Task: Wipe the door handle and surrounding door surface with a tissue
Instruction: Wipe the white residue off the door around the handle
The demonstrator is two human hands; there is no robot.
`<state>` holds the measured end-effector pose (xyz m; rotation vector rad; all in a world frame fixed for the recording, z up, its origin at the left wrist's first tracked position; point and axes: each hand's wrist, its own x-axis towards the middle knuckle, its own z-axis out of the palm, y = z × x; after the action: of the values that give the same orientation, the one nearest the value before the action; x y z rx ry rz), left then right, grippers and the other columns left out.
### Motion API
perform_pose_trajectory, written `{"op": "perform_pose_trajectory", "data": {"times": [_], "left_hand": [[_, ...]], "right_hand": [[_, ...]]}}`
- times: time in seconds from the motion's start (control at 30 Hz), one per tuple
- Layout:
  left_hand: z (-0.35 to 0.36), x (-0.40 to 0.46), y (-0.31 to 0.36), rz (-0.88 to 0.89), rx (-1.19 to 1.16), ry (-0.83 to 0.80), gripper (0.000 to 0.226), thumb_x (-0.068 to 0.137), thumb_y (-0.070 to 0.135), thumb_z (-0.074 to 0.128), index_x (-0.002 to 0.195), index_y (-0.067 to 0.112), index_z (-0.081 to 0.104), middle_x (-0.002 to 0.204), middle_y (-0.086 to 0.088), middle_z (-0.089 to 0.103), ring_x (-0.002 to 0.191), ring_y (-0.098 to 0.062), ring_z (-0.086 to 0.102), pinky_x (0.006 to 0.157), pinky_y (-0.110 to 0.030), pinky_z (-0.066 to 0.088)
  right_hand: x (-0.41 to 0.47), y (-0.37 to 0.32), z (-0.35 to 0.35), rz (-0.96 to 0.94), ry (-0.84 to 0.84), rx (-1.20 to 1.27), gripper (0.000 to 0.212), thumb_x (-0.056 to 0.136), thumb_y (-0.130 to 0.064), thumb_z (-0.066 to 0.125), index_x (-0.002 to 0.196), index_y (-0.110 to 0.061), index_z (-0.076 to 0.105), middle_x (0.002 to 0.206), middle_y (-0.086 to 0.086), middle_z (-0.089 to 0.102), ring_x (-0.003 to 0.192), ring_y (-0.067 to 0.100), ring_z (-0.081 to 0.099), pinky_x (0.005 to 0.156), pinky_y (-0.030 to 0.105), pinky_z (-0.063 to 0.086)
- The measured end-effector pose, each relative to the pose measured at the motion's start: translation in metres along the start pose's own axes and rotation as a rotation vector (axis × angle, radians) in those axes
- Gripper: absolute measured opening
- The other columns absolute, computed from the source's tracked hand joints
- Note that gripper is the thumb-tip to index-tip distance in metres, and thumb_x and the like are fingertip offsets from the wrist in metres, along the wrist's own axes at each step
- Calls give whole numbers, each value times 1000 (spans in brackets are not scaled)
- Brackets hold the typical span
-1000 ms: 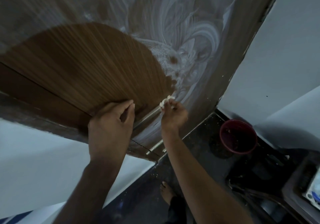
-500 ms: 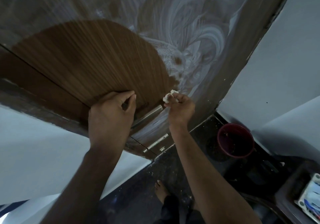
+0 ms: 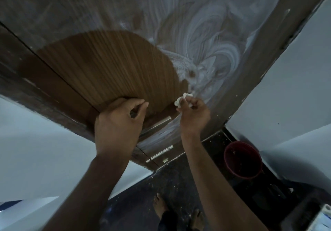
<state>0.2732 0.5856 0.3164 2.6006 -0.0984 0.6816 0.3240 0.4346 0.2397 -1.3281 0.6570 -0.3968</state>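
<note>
door: the wooden door point(image 3: 111, 66) is filling the upper part of the head view, with a fan-shaped patch of clean brown grain showing in the middle and white swirled smears lying across the surface above and to the right of it.
door handle: the metal door handle point(image 3: 157, 124) is running as a slim bar along the door's lower part, sitting between the two hands; its left end is disappearing behind the left hand.
left hand: the left hand point(image 3: 119, 121) is resting against the door at the lower edge of the clean patch, its fingers curling with the thumb and forefinger nearly meeting; it is lying over the handle's left end, though i cannot tell whether it is actually gripping the bar.
right hand: the right hand point(image 3: 194, 113) is pinching a small crumpled tissue between its fingertips, held up just beside the handle's right end.
tissue: the white tissue point(image 3: 180, 100) is sticking out above the right hand's fingers, right at the border between the clean wood and the white smears; whether it is touching the door is hard to say.
latch: a second, smaller metal bar point(image 3: 161, 153) is sitting lower on the door, below the handle.
bucket: a dark red bucket point(image 3: 242, 160) is standing on the dark speckled floor point(image 3: 136, 195) near the wall on the right.
feet: bare feet point(image 3: 160, 205) are showing on the floor below the arms.
</note>
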Motion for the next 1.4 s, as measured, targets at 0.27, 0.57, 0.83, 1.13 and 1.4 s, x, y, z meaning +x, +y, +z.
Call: {"op": "perform_pose_trajectory", "data": {"times": [0.27, 0.57, 0.83, 1.13, 1.4], "left_hand": [[1, -4, -3, 18, 17, 57, 25, 95, 32, 64, 100, 14, 81, 88, -3, 78, 69, -23, 73, 61, -39, 61], [-4, -11, -5, 9, -38, 115, 20, 93, 27, 69, 99, 12, 81, 93, -3, 77, 76, -20, 74, 66, -36, 62], [-20, -28, -15, -76, -57, 159, 10, 90, 18, 77, 98, 13, 81, 91, -3, 77, 69, -14, 69, 68, -24, 56], [-19, -39, -17, -174, -76, 157, 12, 89, 15, 78, 100, 13, 81, 91, -3, 78, 72, -12, 68, 76, -19, 52], [-19, -37, -19, -247, -99, 171, 12, 90, 18, 77, 100, 15, 82, 93, -2, 77, 73, -7, 65, 77, -18, 51]], "right_hand": [[-19, -52, 14, -511, -33, -58, 17, 83, -5, 76, 98, -12, 75, 98, 1, 68, 89, -3, 64, 73, 9, 52], [-23, -48, 18, -293, 24, 20, 17, 82, -6, 76, 90, -20, 72, 96, 2, 70, 88, 5, 68, 75, 24, 59], [-20, -58, 15, -585, -7, -85, 19, 80, 1, 76, 96, -9, 74, 104, 7, 69, 93, 6, 65, 74, 7, 50], [-50, -53, 25, -627, -108, -121, 15, 79, -1, 77, 93, -6, 73, 95, 6, 69, 86, -7, 61, 72, 5, 48], [-4, -44, 12, -800, 25, -221, 15, 78, -3, 77, 91, -4, 71, 100, 10, 69, 92, 9, 64, 77, 5, 48]]}}
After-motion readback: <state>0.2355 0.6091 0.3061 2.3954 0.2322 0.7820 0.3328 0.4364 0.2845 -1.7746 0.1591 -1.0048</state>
